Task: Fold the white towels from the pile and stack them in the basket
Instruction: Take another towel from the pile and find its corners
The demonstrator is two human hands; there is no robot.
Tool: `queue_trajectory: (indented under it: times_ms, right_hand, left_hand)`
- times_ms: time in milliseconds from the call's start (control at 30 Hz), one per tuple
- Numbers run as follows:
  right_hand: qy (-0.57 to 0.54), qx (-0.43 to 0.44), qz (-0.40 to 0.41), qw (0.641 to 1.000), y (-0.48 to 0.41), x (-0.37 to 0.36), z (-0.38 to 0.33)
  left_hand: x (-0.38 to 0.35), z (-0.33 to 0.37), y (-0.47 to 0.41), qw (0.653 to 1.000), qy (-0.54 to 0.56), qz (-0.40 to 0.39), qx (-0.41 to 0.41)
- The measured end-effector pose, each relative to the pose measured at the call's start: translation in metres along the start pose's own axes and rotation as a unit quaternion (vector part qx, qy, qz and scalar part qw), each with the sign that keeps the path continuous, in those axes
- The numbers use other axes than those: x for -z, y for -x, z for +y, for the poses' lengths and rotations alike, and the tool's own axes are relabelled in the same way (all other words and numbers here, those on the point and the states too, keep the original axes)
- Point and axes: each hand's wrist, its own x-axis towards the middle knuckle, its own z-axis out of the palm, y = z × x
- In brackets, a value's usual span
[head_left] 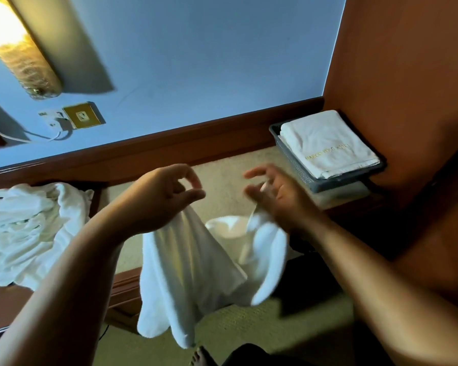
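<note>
A white towel (pixel 196 270) hangs in the air between my hands, above the carpet. My left hand (pixel 167 196) grips its upper left edge, fingers curled round the cloth. My right hand (pixel 278 196) is blurred; it holds the towel's right side, which drapes under the palm. The pile of loose white towels (pixel 29 231) lies on a wooden surface at the left. The grey plastic basket (pixel 296 165) stands at the upper right and holds folded white towels (pixel 325 143), the top one with gold lettering.
A blue wall with a wooden skirting board (pixel 196 138) runs behind. A lit wall lamp (pixel 13 43) and a socket with a plugged cable (pixel 72 118) sit at upper left. An orange-brown wooden panel (pixel 407 75) rises at right. My bare toes (pixel 200 356) show below the towel.
</note>
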Motion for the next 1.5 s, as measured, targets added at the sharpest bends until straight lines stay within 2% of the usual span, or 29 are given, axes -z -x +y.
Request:
queue_trajectory:
  times_ms: [67, 133, 167, 233, 267, 333, 400, 533, 600, 700, 800, 867, 900, 967, 1033, 1100, 1167, 1233, 1333, 1400, 1433, 1500]
  right_hand:
    - [0.073, -0.011, -0.154, 0.985, 0.016, -0.015, -0.010]
    - [0.114, 0.010, -0.196, 0.974, 0.025, -0.025, -0.013]
    - [0.097, 0.032, -0.172, 0.980, 0.027, -0.027, -0.015]
    - [0.039, 0.047, -0.058, 0.996, 0.026, -0.018, -0.014]
    - [0.006, 0.045, 0.002, 0.999, 0.024, -0.011, -0.012]
    - [-0.086, 0.055, 0.095, 0.990, 0.020, 0.007, -0.015]
    - [-0.135, 0.050, 0.153, 0.978, 0.018, 0.025, -0.015]
    - [-0.064, 0.033, 0.233, 0.970, 0.025, 0.065, -0.003]
    - [0.046, -0.008, 0.193, 0.980, 0.032, 0.079, 0.009]
    - [0.232, -0.081, 0.037, 0.969, 0.044, 0.069, 0.016]
    - [0.253, -0.094, -0.110, 0.957, 0.054, 0.031, 0.014]
    - [0.218, -0.050, -0.122, 0.967, 0.053, 0.017, 0.017]
    - [0.200, -0.025, -0.101, 0.974, 0.051, 0.015, 0.019]
    - [0.194, 0.022, -0.042, 0.980, 0.045, 0.022, 0.024]
    - [0.207, 0.045, 0.033, 0.977, 0.041, 0.031, 0.031]
    - [0.186, 0.043, 0.114, 0.975, 0.036, 0.042, 0.034]
    - [0.165, 0.032, 0.140, 0.976, 0.030, 0.052, 0.036]
    - [0.155, 0.026, 0.116, 0.981, 0.025, 0.057, 0.038]
    - [0.169, -0.004, 0.086, 0.982, 0.018, 0.053, 0.044]
    - [0.175, -0.040, 0.088, 0.980, 0.015, 0.050, 0.051]
    - [0.176, -0.055, 0.093, 0.979, 0.014, 0.047, 0.055]
    - [0.182, -0.076, 0.111, 0.974, 0.012, 0.044, 0.062]
  left_hand:
    - [-0.002, 0.028, 0.006, 0.996, 0.042, 0.002, -0.085]
    - [-0.006, 0.045, 0.008, 0.989, 0.068, 0.028, -0.131]
    - [-0.008, 0.048, 0.007, 0.985, 0.086, 0.051, -0.138]
    - [-0.016, 0.043, 0.002, 0.980, 0.115, 0.086, -0.138]
    - [-0.023, 0.037, 0.001, 0.981, 0.114, 0.079, -0.134]
    - [-0.050, 0.017, 0.001, 0.989, 0.102, 0.003, -0.105]
    - [-0.083, -0.012, 0.007, 0.989, 0.124, -0.073, -0.035]
    - [-0.112, -0.064, 0.026, 0.988, 0.139, -0.051, 0.050]
    - [-0.107, -0.066, 0.029, 0.989, 0.135, -0.023, 0.060]
    - [-0.089, -0.023, 0.022, 0.991, 0.131, 0.001, -0.022]
    - [-0.072, 0.031, 0.008, 0.988, 0.090, -0.006, -0.124]
    - [-0.069, 0.043, -0.001, 0.984, 0.079, -0.018, -0.160]
    - [-0.068, 0.041, -0.004, 0.982, 0.087, -0.042, -0.159]
    - [-0.068, 0.026, -0.006, 0.978, 0.101, -0.147, -0.113]
    - [-0.068, 0.002, -0.003, 0.959, 0.086, -0.265, -0.055]
    - [-0.068, -0.023, 0.003, 0.935, 0.117, -0.334, -0.008]
    - [-0.067, -0.044, 0.006, 0.938, 0.179, -0.296, 0.002]
    - [-0.065, -0.058, 0.006, 0.935, 0.311, -0.170, -0.001]
    - [-0.063, -0.059, -0.001, 0.845, 0.535, 0.001, 0.012]
    - [-0.062, -0.051, -0.007, 0.793, 0.603, 0.087, 0.016]
    - [-0.061, -0.045, -0.009, 0.784, 0.609, 0.120, 0.028]
    - [-0.058, -0.033, -0.012, 0.787, 0.590, 0.168, 0.057]
